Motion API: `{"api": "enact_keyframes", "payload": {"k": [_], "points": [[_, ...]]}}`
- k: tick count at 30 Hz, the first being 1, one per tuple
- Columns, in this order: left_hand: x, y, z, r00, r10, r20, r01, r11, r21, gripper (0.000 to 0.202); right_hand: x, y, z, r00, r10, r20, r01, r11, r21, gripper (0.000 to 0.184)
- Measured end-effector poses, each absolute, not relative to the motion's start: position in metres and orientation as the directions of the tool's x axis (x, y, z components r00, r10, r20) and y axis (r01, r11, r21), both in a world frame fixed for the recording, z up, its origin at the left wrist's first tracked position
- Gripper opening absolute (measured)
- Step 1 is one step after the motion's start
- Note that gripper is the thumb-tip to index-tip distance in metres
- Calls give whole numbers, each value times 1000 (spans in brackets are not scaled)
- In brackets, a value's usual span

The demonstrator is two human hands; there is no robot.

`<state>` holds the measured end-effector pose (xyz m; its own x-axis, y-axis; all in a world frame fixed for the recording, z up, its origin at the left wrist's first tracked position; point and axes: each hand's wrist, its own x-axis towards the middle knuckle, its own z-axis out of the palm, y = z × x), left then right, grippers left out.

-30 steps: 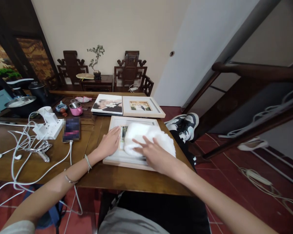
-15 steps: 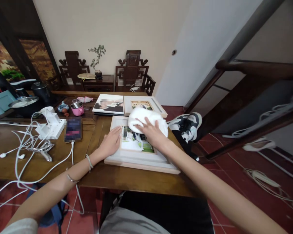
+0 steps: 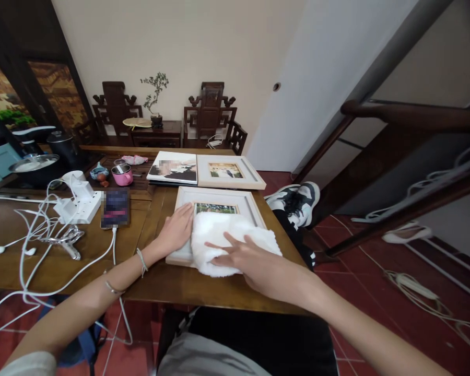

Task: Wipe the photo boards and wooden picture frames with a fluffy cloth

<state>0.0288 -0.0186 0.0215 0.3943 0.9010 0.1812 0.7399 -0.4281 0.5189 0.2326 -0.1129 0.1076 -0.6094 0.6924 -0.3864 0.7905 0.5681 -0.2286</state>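
A pale wooden picture frame lies flat near the table's front edge, its photo mostly hidden. My left hand rests with straight fingers on the frame's left side. Over the frame's lower part spreads a fluffy white cloth, hanging slightly past the near edge. My right hand presses on this cloth from above, fingers spread and the thumb at a fold, keeping hold of it.
Behind lie another framed photo and a white-bordered photo panel. To the left are a phone, a power strip, tangled white cables and a pink cup. Someone's sneakers show beyond the table's right edge.
My right hand has drawn the white cloth from the frame's far side down to its near edge, uncovering the frame behind. My left hand stays on the left side.
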Motion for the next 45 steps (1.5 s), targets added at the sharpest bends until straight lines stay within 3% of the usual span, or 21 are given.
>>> {"api": "enact_keyframes", "payload": {"k": [4,9,13,19,23,26,35,41,45], "points": [[27,-12,15,378,888,262,669,-457,586,50,222,-79,95,-511,794,-330,859,484,-166,100],[25,-6,13,332,888,319,608,-460,647,54,186,-12,79,-392,902,-181,919,393,-29,80],[26,-9,15,295,903,312,604,-430,671,61,172,-16,86,-438,878,-195,898,437,-52,76],[28,-13,18,313,907,281,610,-418,673,63,209,-81,100,-625,706,-333,779,594,-202,94],[29,-12,17,346,901,261,669,-432,604,53,244,-100,108,-605,697,-385,796,536,-280,92],[29,-11,14,382,885,266,700,-465,543,44,250,-101,113,-559,719,-414,829,486,-276,85],[25,-7,14,405,875,264,706,-483,517,45,210,-113,104,-635,735,-237,771,588,-243,88],[24,-11,14,340,888,308,694,-458,555,49,270,-124,105,-452,837,-309,892,419,-171,82],[22,-7,12,183,939,291,659,-336,673,66,316,-140,74,-415,903,-114,897,384,-221,71]]}}
